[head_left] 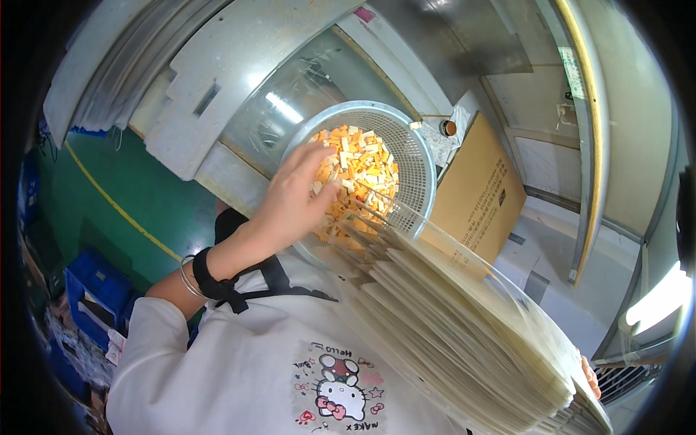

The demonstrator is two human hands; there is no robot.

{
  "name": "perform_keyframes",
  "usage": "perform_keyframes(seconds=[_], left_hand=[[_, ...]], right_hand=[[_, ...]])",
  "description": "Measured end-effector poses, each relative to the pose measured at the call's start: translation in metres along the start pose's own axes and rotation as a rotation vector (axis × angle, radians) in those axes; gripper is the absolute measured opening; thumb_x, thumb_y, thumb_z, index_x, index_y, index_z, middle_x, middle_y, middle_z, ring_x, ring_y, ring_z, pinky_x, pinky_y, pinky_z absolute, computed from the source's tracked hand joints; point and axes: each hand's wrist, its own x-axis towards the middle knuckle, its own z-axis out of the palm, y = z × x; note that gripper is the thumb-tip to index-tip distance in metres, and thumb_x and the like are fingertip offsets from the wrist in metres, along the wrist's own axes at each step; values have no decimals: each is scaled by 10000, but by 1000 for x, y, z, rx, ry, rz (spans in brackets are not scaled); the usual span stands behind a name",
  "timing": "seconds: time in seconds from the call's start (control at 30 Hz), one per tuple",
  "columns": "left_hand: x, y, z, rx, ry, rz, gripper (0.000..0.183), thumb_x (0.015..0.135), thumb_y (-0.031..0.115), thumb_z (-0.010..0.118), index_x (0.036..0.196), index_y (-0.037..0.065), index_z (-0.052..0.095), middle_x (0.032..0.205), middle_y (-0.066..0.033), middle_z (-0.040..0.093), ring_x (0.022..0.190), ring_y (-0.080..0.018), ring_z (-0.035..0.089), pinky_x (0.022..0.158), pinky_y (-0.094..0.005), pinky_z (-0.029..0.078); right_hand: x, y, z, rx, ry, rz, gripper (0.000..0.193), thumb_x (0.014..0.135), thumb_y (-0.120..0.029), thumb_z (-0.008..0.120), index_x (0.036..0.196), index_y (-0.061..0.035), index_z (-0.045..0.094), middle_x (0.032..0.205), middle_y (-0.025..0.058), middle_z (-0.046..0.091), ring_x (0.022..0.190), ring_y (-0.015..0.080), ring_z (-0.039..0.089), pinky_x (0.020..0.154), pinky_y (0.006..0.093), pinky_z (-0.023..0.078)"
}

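Note:
A round pale-blue mesh basket (417,156) holds a heap of small orange and cream pieces (366,163). My left hand (293,199) reaches into the heap from the left, its fingers curled around some of the pieces; the wrist wears a black band and thin bangles. A long fanned stack of flat clear sleeves with cream sheets (464,319) runs from the basket's near rim toward the lower right. Only the fingertips of my right hand (591,377) show, gripping the stack's far end; the rest of the hand is hidden behind it.
A brown cardboard box (478,196) stands just right of the basket. Grey metal panels (239,80) lie behind it. A small bottle with an orange cap (449,128) stands near the box. Blue crates (94,290) sit on the green floor (130,196) at left.

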Motion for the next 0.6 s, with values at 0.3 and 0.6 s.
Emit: perform_keyframes(seconds=[0.3, 0.6], left_hand=[[-12, -11, -19, 137, 131, -240, 507, 677, 33, 587, 1147, 51, 399, 1128, -107, 416, 890, -202, 473, 720, -266, 407], [-2, 76, -22, -388, -223, 550, 289, 789, 158, 495, 987, -53, 502, 951, -177, 548, 884, -279, 527, 787, -349, 409]], right_hand=[[-5, -2, 11, -85, -30, 17, 363, 855, -402, 321, 1036, -192, 557, 1053, 44, 554, 960, 139, 517, 816, 283, 385], [-4, 21, 27, -123, 25, -83, 361, 858, -369, 339, 977, -136, 588, 991, 52, 586, 910, 134, 549, 738, 259, 428]])
